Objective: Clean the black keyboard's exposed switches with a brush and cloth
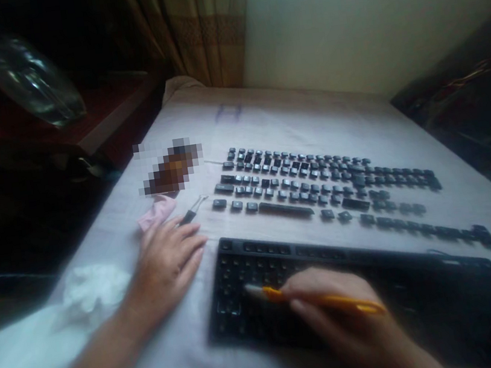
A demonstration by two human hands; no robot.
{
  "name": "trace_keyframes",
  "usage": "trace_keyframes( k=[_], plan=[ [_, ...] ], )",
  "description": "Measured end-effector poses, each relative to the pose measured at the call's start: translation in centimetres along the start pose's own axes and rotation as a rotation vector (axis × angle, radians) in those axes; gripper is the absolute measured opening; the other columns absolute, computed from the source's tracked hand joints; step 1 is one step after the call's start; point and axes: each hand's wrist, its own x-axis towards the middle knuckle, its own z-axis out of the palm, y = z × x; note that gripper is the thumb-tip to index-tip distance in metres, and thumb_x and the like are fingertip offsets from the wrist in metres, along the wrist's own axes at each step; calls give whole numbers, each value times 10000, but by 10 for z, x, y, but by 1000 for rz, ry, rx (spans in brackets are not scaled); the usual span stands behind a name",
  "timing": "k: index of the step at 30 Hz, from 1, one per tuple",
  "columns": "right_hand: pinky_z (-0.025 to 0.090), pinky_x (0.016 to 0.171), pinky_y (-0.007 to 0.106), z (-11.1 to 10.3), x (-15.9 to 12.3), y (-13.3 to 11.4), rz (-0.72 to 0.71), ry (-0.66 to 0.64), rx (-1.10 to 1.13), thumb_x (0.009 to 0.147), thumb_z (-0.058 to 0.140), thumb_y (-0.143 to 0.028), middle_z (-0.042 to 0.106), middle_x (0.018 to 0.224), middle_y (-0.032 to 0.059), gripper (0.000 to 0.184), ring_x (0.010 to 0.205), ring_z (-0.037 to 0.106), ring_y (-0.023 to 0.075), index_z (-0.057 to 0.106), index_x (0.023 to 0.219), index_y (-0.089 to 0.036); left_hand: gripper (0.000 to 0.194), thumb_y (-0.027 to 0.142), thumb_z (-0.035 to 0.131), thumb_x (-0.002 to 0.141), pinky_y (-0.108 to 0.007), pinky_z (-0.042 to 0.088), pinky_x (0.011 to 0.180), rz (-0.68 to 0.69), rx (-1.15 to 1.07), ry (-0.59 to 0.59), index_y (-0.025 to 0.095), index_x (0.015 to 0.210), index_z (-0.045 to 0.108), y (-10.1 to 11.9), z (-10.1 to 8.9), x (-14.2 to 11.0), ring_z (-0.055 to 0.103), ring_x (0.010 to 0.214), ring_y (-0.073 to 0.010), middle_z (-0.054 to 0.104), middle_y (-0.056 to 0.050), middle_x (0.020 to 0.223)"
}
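Note:
My right hand [335,305] is closed around a yellow-orange brush [326,302]. Its pale tip is over the left part of a black keyboard [367,270], whose keycaps are off in that area; motion blur hides whether the tip touches. My left hand [169,258] lies flat on the pale sheet, fingers stretched out, left of the keyboard. By its fingertips is a small black-handled tool with wire prongs [190,215], apparently a keycap puller. A pink cloth [158,211] lies just beyond that hand. Rows of loose black keycaps [285,209] are laid out behind the keyboard.
A pixelated, brownish object [173,168] lies beyond the pink cloth. Crumpled white material [91,288] is beside my left forearm. To the left stands a dark wooden table [112,114] with a clear, shiny object [37,85]. A curtain [205,25] and wall are at the back.

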Motion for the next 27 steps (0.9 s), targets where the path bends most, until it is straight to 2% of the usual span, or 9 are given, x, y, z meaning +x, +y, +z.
trace_keyframes(
  k=[5, 12, 16, 22, 27],
  plan=[
    [618, 714, 172, -5, -1, 1, 2, 79, 17, 914, 622, -75, 806, 845, 24, 162, 768, 787, 146, 697, 970, -207, 224, 258, 556, 961, -589, 433, 1087, 8, 14, -2, 261, 1164, 651, 1, -1, 1, 555, 1281, -303, 700, -33, 1240],
    [636, 686, 202, -3, 3, 3, -32, -10, 54, 935, 598, -85, 806, 827, 45, 152, 708, 780, 150, 705, 966, -189, 228, 261, 556, 960, -591, 436, 1092, 5, 9, -2, 268, 1166, 653, 1, 0, 1, 556, 1283, -302, 699, -32, 1246],
    [657, 728, 233, 1, 3, 2, -57, 82, 87, 926, 633, -79, 823, 860, 40, 171, 754, 799, 171, 724, 980, -213, 234, 267, 558, 956, -589, 444, 1096, -7, -5, 0, 279, 1167, 659, 1, 0, 0, 561, 1284, -302, 704, -27, 1243],
    [664, 658, 251, -9, -2, 2, 114, 217, 64, 894, 661, -100, 821, 859, 32, 180, 750, 797, 201, 754, 953, -242, 238, 271, 564, 950, -602, 439, 1109, -17, -21, -5, 280, 1165, 666, 0, -1, 0, 559, 1290, -305, 704, -31, 1245],
    [632, 628, 223, -18, -9, 9, 172, 178, 37, 890, 667, -129, 805, 832, 25, 143, 707, 777, 185, 746, 937, -238, 238, 266, 559, 957, -602, 434, 1103, 3, -10, -11, 271, 1176, 650, -1, 0, 0, 568, 1271, -302, 702, -41, 1235]
  ],
)
